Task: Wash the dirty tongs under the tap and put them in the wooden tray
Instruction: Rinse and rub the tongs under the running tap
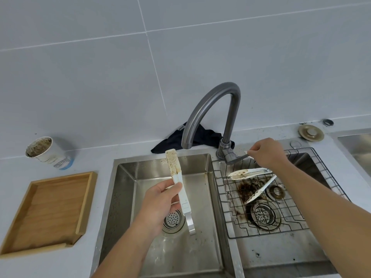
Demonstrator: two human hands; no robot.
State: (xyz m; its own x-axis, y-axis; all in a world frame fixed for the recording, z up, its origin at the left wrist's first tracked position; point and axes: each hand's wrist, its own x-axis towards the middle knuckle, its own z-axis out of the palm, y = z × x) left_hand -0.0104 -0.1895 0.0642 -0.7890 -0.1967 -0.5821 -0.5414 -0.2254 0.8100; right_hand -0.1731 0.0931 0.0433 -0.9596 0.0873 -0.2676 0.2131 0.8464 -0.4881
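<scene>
The left hand (160, 199), nearest me, was closed around the dirty tongs (179, 189), soiled tips raised just beside the tap (210, 115) spout over the left basin (200, 247). The right hand (265, 155) pinched the tap lever (237, 158). No water ran; I'd centre the tips under the spout first. The wooden tray (50, 213) waited left.

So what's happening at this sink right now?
A person is about to wash dirty tongs. The left hand holds one stained pair of tongs under the tap spout, while the right hand is at the tap lever. No water shows yet. More dirty tongs lie on the wire rack; the wooden tray holds nothing.
</scene>
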